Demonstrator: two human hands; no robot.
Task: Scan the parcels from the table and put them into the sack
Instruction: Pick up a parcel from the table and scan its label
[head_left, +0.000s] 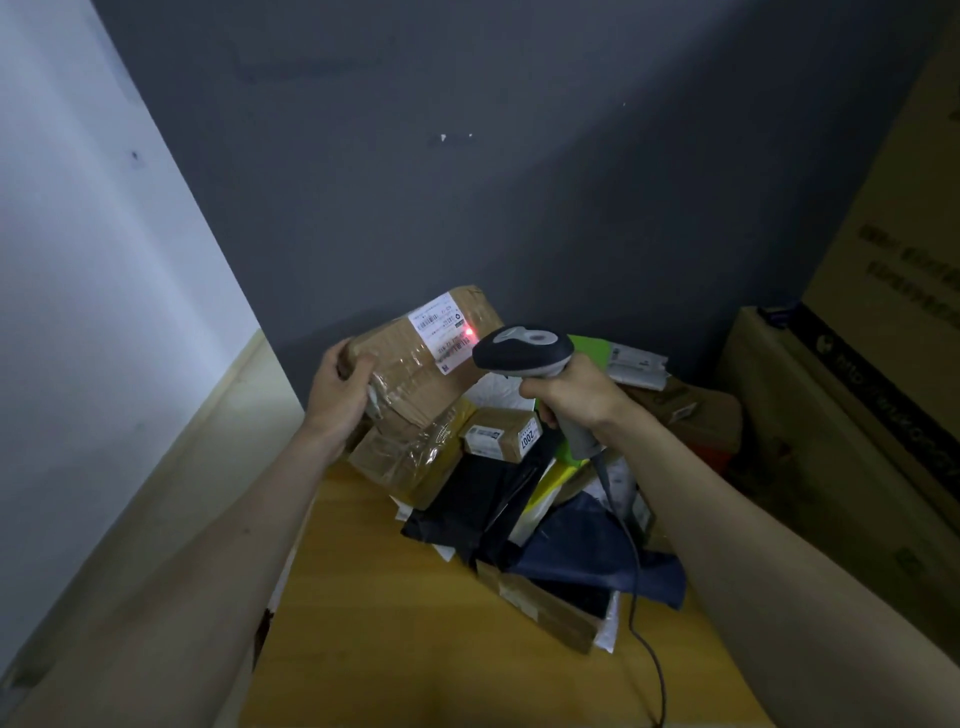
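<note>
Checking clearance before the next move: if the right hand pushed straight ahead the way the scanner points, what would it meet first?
Most likely the cardboard box held up by the left hand. The scanner in the right hand aims at its label, where the red dot falls; the gap's depth is unclear.

A: Dim overall. The dark grey wall (519, 156) swallows most of the light, with only a faint paler patch across its upper middle.

B: The brightest area is the white wall (78, 260) on the left, so light seems to arrive from that side.

A: A red scanner dot (469, 332) glows on the shipping label (441, 330), slightly bloomed.

B: Tape on the cardboard parcel (415, 374) shows soft glare. Small print is too smeared to read.

A: Wide-angle bending stretches both forearms at the lower corners, and the stacked cartons (883, 364) at right sit murky and soft.
</note>
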